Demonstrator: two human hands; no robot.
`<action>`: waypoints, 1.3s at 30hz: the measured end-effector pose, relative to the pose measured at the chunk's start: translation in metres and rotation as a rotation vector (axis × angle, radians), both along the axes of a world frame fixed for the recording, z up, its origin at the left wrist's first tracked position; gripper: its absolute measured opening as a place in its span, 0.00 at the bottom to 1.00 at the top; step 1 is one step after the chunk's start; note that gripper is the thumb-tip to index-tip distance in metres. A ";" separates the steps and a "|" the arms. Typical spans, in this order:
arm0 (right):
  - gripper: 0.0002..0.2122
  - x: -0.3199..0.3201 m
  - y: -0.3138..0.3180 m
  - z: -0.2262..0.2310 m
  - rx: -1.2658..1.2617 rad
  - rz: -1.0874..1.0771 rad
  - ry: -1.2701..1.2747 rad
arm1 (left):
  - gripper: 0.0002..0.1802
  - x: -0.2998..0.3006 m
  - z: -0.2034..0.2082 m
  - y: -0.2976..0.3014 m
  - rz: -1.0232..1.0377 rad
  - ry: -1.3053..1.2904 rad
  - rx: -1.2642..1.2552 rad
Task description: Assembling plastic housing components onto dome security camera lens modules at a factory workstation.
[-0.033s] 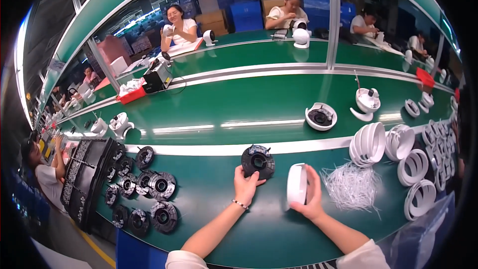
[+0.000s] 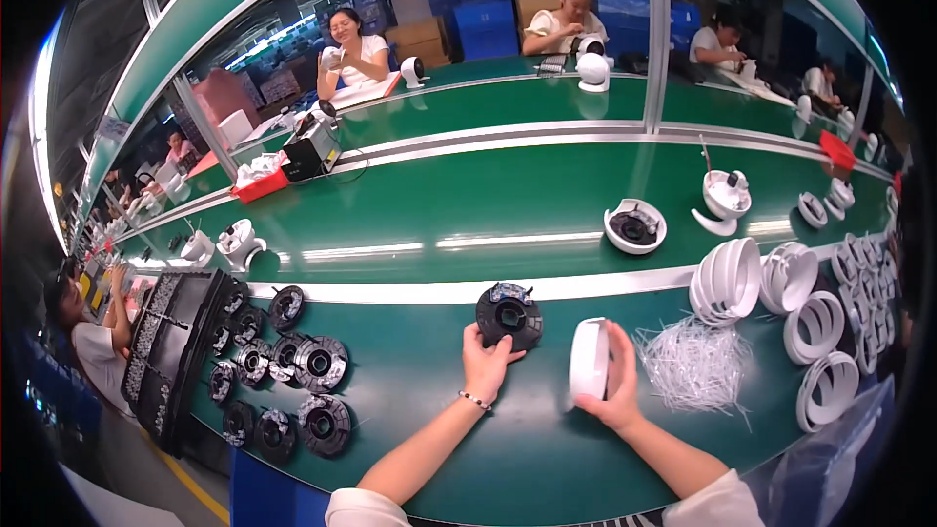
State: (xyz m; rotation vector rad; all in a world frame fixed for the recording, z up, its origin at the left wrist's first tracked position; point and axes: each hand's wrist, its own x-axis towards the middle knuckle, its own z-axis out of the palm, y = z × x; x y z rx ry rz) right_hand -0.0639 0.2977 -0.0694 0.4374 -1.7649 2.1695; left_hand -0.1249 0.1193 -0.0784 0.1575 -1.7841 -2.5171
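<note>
My left hand [image 2: 486, 363] is closed on the edge of a round black plastic disc [image 2: 524, 328], with a hole in its middle and a small circuit board at its far side. To its right, my right hand [image 2: 619, 385] grips a white plastic ring-shaped shell [image 2: 587, 363], stood on its side with its open face toward my palm. Disc and shell are apart, both above the green bench. Right of this hand lies a heap of thin clear-white strips [image 2: 695, 367].
Several similar black discs [image 2: 321, 361] lie left, beside a black compartment tray [image 2: 166, 351] of small parts. White shells [image 2: 727, 281] and white rings [image 2: 828, 392] stand at right. Beyond a pale rail, the green belt [image 2: 439, 205] carries a white bowl [image 2: 653, 234] holding a black disc. Co-workers sit across.
</note>
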 end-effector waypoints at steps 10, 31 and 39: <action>0.47 -0.015 0.002 -0.001 0.188 -0.134 0.005 | 0.32 0.008 -0.010 0.017 -0.055 0.119 0.103; 0.49 -0.051 -0.024 0.011 0.365 -0.094 -0.022 | 0.28 -0.005 0.002 -0.004 -0.273 0.284 -0.195; 0.50 -0.046 -0.026 0.025 0.719 -0.127 0.059 | 0.24 -0.006 -0.006 -0.006 -0.110 0.387 -0.326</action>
